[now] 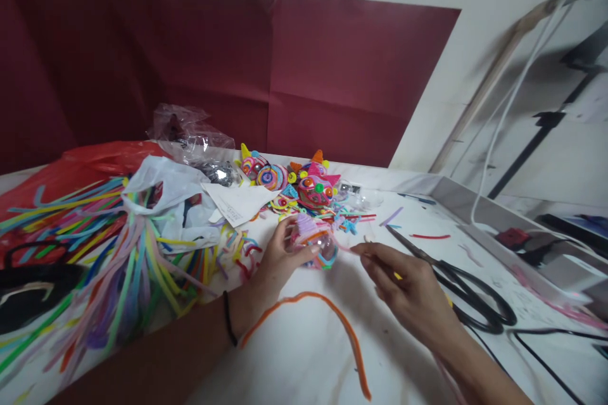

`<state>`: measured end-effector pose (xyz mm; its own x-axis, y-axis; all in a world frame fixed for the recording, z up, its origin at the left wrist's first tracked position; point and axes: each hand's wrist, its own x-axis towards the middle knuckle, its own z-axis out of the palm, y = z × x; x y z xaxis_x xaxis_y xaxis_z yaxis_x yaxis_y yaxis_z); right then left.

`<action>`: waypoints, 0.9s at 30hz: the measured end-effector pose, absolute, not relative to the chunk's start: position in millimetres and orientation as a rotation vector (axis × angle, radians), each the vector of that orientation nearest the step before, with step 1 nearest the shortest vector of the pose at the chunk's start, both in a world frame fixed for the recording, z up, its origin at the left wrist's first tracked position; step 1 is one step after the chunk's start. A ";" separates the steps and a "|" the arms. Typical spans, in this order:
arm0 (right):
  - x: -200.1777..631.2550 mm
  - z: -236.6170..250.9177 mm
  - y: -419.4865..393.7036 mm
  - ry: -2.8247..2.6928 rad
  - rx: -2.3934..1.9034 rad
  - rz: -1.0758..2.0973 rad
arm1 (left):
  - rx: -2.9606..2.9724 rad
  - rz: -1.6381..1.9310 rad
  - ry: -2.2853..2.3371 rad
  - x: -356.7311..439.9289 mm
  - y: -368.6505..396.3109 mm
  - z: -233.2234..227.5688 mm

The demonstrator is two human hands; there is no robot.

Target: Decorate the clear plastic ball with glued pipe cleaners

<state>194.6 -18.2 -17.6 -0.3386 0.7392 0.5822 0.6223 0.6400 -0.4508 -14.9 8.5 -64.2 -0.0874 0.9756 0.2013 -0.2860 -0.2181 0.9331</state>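
A creased maroon sheet [332,63] covers much of the pale wall behind a smooth white tabletop [304,354]. At far left, a crinkled red plastic bag [99,155] lies behind a splayed heap of fuzzy, many-coloured pipe cleaners [128,266]; beyond them sits a glossy clear bag [187,130], and next comes a flat, angular piece of white paper [242,202]. The left hand [284,253], a black band [230,319] at its wrist, is curled around a small rounded craft piece [311,237], thumb across its front; the piece is part clear and shiny, part wrapped in soft lilac, orange and turquoise strands. An orange pipe cleaner [327,300] arches on the table below it. Behind stand fuzzy, coiled figures [316,191] with pointed ears. The right hand [403,278] pinches a thin pink strand [346,248] between closed fingertips, drawn out beside the piece. Black-handled scissors [468,294] lie just past that hand, near a short red strip [430,236].
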 end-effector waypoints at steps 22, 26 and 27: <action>162.2 -28.1 -20.7 -2.282 -0.821 0.039 | 1.176 1.653 1.042 -9.2 7.0 -59.7; 160.4 -31.1 -18.8 -2.316 -0.804 -0.023 | 1.203 1.633 1.044 -10.0 4.8 -60.0; 159.8 -31.3 -18.2 -2.322 -0.806 -0.032 | 1.209 1.622 1.046 -10.3 4.3 -60.1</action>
